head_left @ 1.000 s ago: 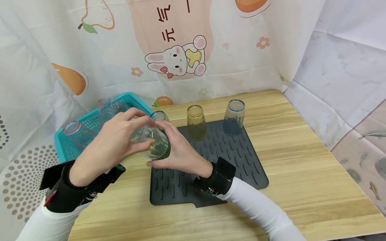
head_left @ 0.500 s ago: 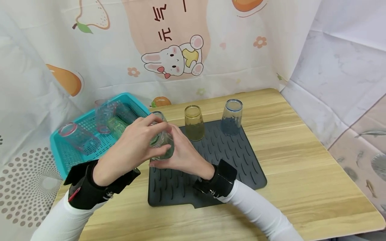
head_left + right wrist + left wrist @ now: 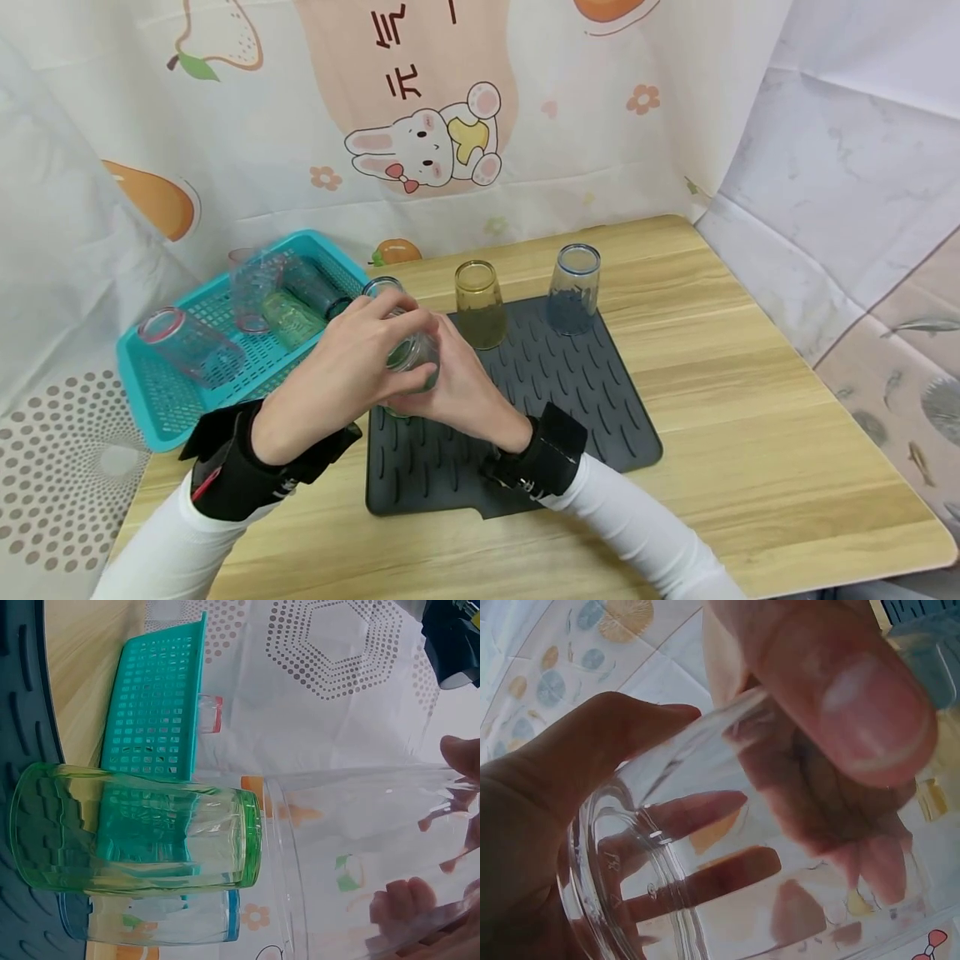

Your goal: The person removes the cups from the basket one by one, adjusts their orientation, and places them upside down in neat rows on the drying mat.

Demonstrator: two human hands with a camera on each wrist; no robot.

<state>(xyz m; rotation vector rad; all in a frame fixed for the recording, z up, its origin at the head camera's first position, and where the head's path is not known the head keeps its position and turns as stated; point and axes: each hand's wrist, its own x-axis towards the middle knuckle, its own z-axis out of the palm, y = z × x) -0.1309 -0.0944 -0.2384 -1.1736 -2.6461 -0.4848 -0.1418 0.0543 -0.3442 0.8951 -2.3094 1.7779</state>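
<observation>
Both hands hold one clear glass (image 3: 411, 354) above the left part of the dark drying mat (image 3: 577, 400). The fingers of my left hand (image 3: 367, 342) curl round it from the left, while my right hand (image 3: 461, 387) grips it from the right. In the right wrist view, the clear glass (image 3: 337, 855) hangs close over the top of a green glass (image 3: 142, 832) that stands on the mat. Fingers show through the clear wall (image 3: 727, 825) of the held glass in the left wrist view. In the head view the hands mostly hide the green glass.
A yellow glass (image 3: 481, 308) and a blue-rimmed glass (image 3: 575, 287) stand on the mat's far side, narrow ends up. Another blue-rimmed glass (image 3: 384, 285) is partly behind the left hand. At the left, a turquoise basket (image 3: 161, 417) holds several coloured glasses, including a pink-rimmed one (image 3: 191, 346).
My left hand has moved right with the clear glass, closer to the right hand, and the glass has changed its tilt. More of the basket now shows. The right hand has barely moved.
</observation>
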